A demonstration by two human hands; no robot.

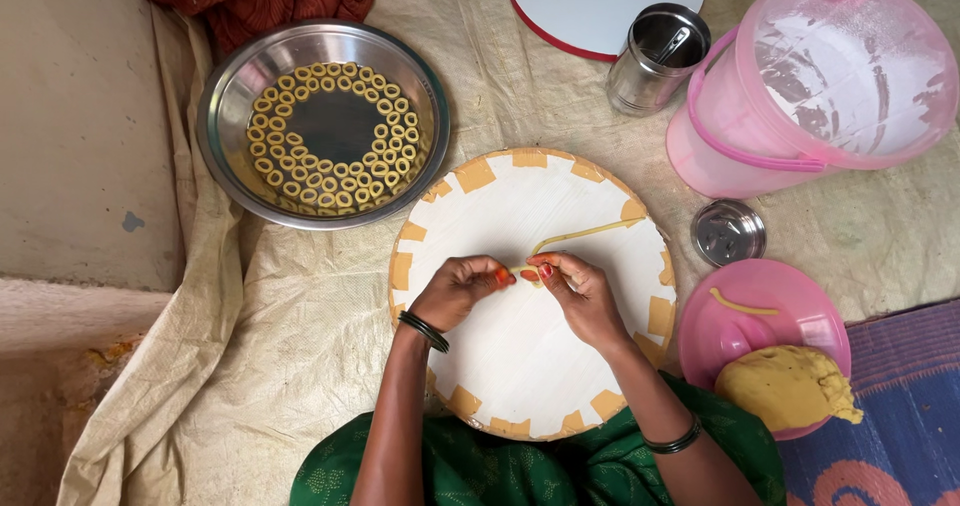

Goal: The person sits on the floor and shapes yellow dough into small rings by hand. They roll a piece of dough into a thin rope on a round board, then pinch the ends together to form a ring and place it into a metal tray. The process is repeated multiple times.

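A thin yellow dough rope (585, 232) lies on the round white board (520, 356), curving from the right rim toward the middle. My left hand (455, 291) and my right hand (583, 294) meet at its near end, fingertips pinching the dough between them. A steel bowl (232, 96) at the upper left holds several small dough rings arranged around its bottom. At the lower right, a lump of yellow dough (788, 386) rests on a pink lid (735, 326), with a short dough strip (742, 306) beside it.
A pink plastic bucket (810, 76) lies at the upper right beside a steel tin (655, 58) and its small steel lid (728, 232). A second round white board (600, 1) sits at the top. Everything rests on a beige sheet (290, 346); a blue mat (900, 416) lies at right.
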